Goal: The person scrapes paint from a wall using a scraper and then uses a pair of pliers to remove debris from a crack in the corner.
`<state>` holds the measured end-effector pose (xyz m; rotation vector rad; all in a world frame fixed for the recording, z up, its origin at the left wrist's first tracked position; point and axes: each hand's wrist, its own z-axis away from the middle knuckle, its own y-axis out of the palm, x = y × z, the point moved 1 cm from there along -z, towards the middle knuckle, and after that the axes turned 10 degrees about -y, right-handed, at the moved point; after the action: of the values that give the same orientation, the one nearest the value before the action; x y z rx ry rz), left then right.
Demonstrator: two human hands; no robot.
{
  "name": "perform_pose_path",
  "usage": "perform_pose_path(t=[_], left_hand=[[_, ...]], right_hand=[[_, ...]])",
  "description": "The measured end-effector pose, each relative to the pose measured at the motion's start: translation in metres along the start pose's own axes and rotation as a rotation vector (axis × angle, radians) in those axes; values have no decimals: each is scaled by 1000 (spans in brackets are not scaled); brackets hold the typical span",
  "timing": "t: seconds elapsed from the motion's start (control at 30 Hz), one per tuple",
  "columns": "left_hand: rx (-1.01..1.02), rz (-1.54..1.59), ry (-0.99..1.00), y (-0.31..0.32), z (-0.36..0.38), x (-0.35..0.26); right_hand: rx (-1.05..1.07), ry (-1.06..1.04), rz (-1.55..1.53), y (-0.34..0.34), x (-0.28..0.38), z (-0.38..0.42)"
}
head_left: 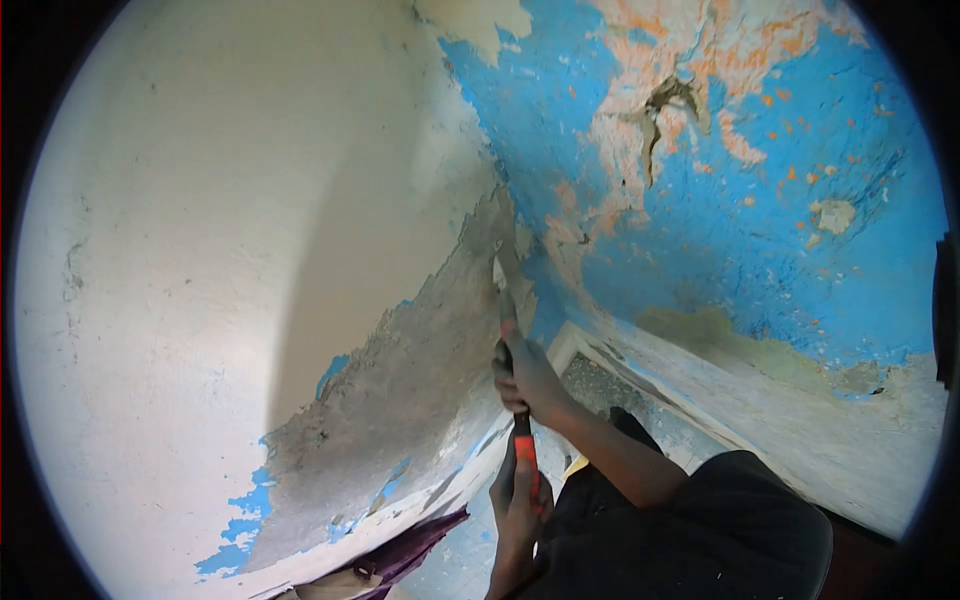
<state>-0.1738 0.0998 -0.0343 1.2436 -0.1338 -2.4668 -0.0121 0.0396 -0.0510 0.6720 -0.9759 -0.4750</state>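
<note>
A long-handled scraper [526, 452] with a red and black grip runs up the middle of the view. Its narrow metal end is at the bare grey patch of the left wall [400, 360], close to the corner. Wrapped round the upper handle is my right hand [530, 380]. Lower down, my left hand [520, 505] grips the red end of the same handle. Ragged paint edges, some showing blue, border the grey patch.
The right wall [640, 270] has flaking blue paint, orange-pink patches and a deep crack [660, 110]. A pale ledge [690, 405] runs along its foot. Dark purple cloth [415, 550] lies at the bottom left, near the speckled floor [455, 570].
</note>
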Motion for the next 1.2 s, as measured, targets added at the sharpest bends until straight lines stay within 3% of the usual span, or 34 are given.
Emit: perform_pose_path(t=[0.13, 0.37, 0.5, 0.6, 0.7, 0.8, 0.9, 1.0, 1.1, 1.2], left_hand=[[-28, -30, -59, 20, -14, -14], [10, -89, -21, 0, -15, -10], [-23, -13, -21, 3, -15, 1], [20, -48, 19, 1, -17, -10], [35, -22, -42, 2, -19, -13], [9, -16, -28, -9, -9, -2], [24, -24, -33, -14, -22, -5], [56, -30, -11, -15, -38, -5], [81, 9, 9, -28, -40, 17], [98, -52, 2, -20, -54, 5]], right_hand=[[-16, -46, 15, -9, 13, -16], [-105, -18, 7, -4, 8, -16], [-2, -72, 12, -8, 6, -11], [13, 54, 21, -3, 3, -5], [-19, -77, -24, -10, 14, -21], [-75, -36, 72, 0, -1, -9], [-84, -130, 134, -2, -2, -19], [-50, -168, 42, -6, 5, -25], [-16, -82, 131, -4, -10, -13], [-76, -220, 106, -10, 2, -32]])
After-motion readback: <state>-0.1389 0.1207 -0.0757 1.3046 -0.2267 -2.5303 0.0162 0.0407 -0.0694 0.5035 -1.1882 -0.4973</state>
